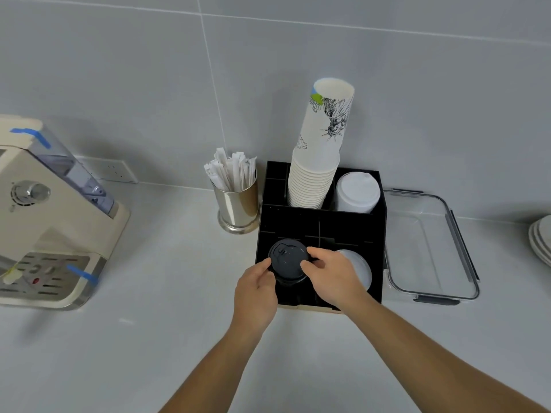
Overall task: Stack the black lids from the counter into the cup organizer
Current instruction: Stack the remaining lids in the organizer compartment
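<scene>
A stack of black lids (pixel 287 262) sits in the front left compartment of the black cup organizer (pixel 322 222). My left hand (pixel 255 293) grips the stack's left edge and my right hand (pixel 334 275) grips its right edge, fingers curled over the top lid. The stack's lower part is hidden inside the compartment. Behind, a tall stack of white paper cups (pixel 320 150) and a stack of white lids (pixel 357 192) fill the organizer's rear compartments. A clear lid stack (pixel 362 269) lies in the front right compartment, partly behind my right hand.
A metal cup of wrapped stirrers (pixel 237 198) stands left of the organizer. A cream coffee machine (pixel 44 216) is at the far left. A clear plastic container (pixel 429 248) lies to the right, with white plates (pixel 541 239) at the right edge.
</scene>
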Demonstrator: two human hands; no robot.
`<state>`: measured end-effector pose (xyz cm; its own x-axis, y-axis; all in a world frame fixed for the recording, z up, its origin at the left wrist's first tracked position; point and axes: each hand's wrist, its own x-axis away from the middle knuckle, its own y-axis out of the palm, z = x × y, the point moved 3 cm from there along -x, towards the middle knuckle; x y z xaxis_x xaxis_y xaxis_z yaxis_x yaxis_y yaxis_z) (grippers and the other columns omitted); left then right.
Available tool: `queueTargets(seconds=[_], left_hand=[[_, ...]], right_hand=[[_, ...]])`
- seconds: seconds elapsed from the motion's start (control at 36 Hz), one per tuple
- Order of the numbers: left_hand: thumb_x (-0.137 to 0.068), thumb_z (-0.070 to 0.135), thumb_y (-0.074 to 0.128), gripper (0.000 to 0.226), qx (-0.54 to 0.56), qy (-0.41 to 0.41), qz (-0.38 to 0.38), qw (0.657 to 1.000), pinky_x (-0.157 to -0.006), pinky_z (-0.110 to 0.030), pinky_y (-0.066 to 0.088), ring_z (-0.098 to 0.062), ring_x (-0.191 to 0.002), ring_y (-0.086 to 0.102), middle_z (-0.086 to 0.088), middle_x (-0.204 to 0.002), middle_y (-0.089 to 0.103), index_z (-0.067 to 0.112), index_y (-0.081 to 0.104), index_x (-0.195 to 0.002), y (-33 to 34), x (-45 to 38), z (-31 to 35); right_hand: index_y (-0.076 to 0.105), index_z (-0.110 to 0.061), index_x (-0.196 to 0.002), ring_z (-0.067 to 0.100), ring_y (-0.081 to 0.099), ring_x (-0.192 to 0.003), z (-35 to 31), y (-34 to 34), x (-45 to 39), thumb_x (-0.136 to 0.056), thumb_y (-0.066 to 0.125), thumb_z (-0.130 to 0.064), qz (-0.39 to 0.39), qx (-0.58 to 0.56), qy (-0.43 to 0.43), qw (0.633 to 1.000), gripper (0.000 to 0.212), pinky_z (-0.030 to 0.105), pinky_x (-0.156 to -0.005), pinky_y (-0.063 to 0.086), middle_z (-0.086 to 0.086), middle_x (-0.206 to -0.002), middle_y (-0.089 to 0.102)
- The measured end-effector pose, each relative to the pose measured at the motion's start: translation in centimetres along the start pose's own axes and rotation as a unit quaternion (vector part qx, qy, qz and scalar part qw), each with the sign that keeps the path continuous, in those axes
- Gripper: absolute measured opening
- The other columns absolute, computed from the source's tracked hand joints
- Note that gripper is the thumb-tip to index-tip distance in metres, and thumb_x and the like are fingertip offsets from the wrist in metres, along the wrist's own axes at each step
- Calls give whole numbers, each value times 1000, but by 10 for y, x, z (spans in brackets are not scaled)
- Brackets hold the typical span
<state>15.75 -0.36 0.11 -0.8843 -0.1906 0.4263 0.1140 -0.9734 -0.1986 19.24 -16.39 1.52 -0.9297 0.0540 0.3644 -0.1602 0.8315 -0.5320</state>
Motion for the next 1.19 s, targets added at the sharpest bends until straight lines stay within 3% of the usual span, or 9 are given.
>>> queueTargets(seconds=[0.11,0.31,0.53,0.64,0.72,0.86,1.0,1.08,1.19], left_hand=[[-99,12,41,40,-4,7,-13,1000,-112,-35,38,-13,-126,51,2,-137,55,18,54,-137,1,-2,-1],[-100,13,41,40,-14,14,-15,1000,-113,-35,37,-13,-127,49,4,-138,54,19,53,-138,3,-3,-3],[-98,10,38,42,-48,45,-36,997,-95,-15,41,0,-108,58,20,-115,64,29,60,-130,3,-4,-3],[-98,10,38,43,-60,44,-39,996,-96,-14,41,2,-110,57,22,-115,63,30,58,-131,3,-2,-3],[-99,11,38,43,-60,32,-40,997,-109,-30,41,-9,-121,54,9,-130,61,25,55,-136,3,-2,-3],[-99,10,39,43,-50,24,-42,998,-111,-31,40,-11,-124,53,7,-133,60,22,55,-136,2,1,0],[-99,11,39,43,-47,11,-43,998,-110,-28,38,-10,-124,51,6,-136,58,22,53,-138,2,3,3],[-99,13,40,43,-52,3,-46,998,-111,-32,40,-12,-124,53,5,-135,59,22,53,-138,1,3,4],[-97,15,42,43,-53,-16,-49,997,-109,-36,42,-15,-124,54,3,-136,59,23,53,-138,-3,1,5]], right_hand=[[60,-21,-129,7,61,-84,2,1,-1,-92,58,-32,14,21,-6,1000,40,16,-72,44,-1,-108,70],[63,-22,-125,4,58,-57,1,-2,-1,-91,59,-30,15,10,1,1000,35,15,-54,42,-9,-65,62],[68,-17,-115,17,65,-94,-1,-6,-1,-91,60,-28,0,14,16,1000,28,18,-71,51,6,-102,71],[63,-19,-126,10,66,-84,-3,-6,-3,-91,59,-32,-17,31,20,999,37,11,-60,43,-10,-89,71],[56,-20,-135,-3,58,-68,-5,-7,-5,-92,58,-37,-20,40,29,999,46,7,-53,39,-13,-91,65],[59,-17,-131,-6,53,-66,-6,-6,-1,-93,56,-35,-1,57,15,998,42,6,-56,35,-22,-80,54],[64,0,-105,32,65,-83,-3,-7,3,-92,56,-27,20,33,15,999,31,41,-74,54,21,-96,69],[65,-5,-104,29,67,-76,-3,-7,5,-91,57,-28,12,29,10,999,28,33,-65,55,19,-95,70],[61,-2,-108,33,64,-88,-1,-9,5,-90,57,-30,5,20,19,1000,33,45,-80,53,19,-95,69]])
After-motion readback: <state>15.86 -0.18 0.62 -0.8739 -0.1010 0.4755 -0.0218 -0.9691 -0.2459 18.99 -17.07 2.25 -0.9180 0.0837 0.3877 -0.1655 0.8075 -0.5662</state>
